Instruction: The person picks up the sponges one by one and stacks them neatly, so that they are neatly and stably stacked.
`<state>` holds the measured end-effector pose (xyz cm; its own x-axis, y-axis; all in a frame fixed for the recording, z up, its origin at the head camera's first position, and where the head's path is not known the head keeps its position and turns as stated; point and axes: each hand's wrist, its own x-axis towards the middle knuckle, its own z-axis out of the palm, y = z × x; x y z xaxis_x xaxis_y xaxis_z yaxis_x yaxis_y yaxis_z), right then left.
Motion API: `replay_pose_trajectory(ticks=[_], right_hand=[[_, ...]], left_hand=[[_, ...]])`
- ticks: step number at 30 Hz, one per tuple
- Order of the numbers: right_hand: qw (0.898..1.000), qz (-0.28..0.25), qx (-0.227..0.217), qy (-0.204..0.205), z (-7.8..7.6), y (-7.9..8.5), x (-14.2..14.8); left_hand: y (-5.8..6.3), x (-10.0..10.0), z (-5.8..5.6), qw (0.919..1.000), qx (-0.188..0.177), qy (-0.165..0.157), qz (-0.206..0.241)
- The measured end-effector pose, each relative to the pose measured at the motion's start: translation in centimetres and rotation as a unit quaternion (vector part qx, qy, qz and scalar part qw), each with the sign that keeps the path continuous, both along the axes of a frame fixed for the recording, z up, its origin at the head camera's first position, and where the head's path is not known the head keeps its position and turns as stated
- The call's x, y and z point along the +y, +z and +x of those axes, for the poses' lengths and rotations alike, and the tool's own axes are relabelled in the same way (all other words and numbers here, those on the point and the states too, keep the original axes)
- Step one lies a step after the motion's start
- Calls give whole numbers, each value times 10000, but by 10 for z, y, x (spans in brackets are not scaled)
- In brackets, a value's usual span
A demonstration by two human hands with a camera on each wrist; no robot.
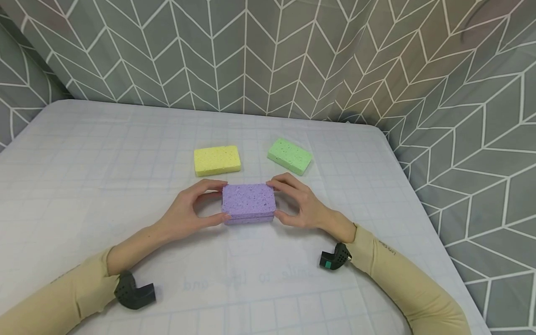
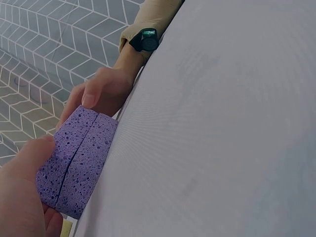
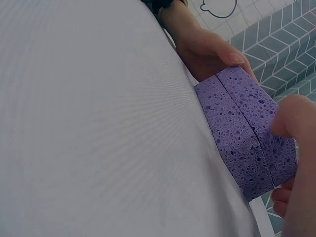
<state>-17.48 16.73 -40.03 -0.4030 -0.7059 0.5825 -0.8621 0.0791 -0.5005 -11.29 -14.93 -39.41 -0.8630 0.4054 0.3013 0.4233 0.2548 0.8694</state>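
Note:
Two purple sponges lie one on the other near the middle of the table. The upper sponge covers most of the lower sponge, whose front edge shows beneath it. My left hand grips the upper sponge's left end, thumb at the front and fingers at the back. At its right end my right hand grips it the same way. Both wrist views show a thin dark seam between the upper sponge and the lower sponge, their sides nearly flush.
A yellow sponge lies behind the stack to the left, and a green sponge lies angled behind it to the right. A white gridded cloth covers the table. Grey patterned curtains hang behind and at the right.

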Motion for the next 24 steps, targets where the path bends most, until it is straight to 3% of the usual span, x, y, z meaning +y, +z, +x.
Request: replay_pose_trajectory(ticks=[24], right_hand=[[10000, -27, 51, 29, 0, 1, 0]], left_hand=[[-2, 1, 0, 9999, 140, -9, 61]])
